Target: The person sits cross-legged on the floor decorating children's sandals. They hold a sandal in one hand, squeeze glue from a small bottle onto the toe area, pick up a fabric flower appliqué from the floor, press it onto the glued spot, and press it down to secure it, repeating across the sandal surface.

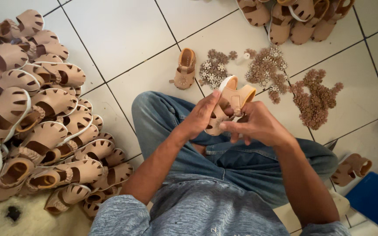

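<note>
Seated on the tiled floor (pixel 123 35) in blue jeans (pixel 241 161) and a grey shirt (pixel 197 205). Above the knees, a small tan sandal (pixel 229 102) held up between both hands: left hand (pixel 200 116) closed on its near side, right hand (pixel 259 124) clamped on the strap end (fingertips pressed at the buckle area). Far left, a big heap of matching sandals (pixel 36 113). Just beyond the hands, a single sandal (pixel 185 68) standing on the floor, then loose brown and white flower trims (pixel 267 70) scattered in clusters. Lower right, a blue box (pixel 377 199). Farthest off, at the top edge, more sandals (pixel 294 17).
</note>
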{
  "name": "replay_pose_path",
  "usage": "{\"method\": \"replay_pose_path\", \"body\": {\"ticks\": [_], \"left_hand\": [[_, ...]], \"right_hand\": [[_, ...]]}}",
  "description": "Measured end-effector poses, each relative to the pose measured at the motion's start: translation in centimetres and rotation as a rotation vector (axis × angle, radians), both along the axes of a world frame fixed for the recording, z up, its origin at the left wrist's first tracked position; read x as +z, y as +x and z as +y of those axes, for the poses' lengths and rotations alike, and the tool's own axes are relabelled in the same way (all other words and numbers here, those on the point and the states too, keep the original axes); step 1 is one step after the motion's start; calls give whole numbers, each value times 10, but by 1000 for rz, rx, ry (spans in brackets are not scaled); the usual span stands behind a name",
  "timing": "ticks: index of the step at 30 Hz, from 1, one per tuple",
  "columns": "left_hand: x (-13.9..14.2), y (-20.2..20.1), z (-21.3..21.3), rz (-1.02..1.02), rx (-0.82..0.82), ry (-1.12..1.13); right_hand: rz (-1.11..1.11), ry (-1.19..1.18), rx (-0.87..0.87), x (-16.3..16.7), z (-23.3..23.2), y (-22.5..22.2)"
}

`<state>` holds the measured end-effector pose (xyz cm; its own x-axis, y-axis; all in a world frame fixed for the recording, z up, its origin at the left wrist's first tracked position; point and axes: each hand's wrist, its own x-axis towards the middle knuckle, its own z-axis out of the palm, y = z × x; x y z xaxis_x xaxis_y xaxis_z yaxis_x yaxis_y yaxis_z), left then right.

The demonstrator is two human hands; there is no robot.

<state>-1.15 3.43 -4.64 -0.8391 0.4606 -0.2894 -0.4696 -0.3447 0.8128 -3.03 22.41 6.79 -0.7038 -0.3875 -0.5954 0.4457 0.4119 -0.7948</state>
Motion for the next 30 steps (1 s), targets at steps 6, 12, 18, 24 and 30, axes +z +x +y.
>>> {"method": "replay_pose_path", "body": {"ticks": [6, 12, 18, 24, 30], "left_hand": [[1, 4, -5, 76, -30, -43], [1, 8, 0, -28, -81, -138], [-7, 12, 0, -82, -151, -93], [-17, 16, 8, -60, -203, -122], [-16, 26, 11, -165, -236, -264]], "right_hand": [[94, -5, 51, -33, -10, 18], [206, 102, 103, -47, -10, 37], [37, -115, -5, -51, -3, 43], [20, -181, -124, -59, -1, 59], [-49, -216, -98, -63, 11, 71]]}}
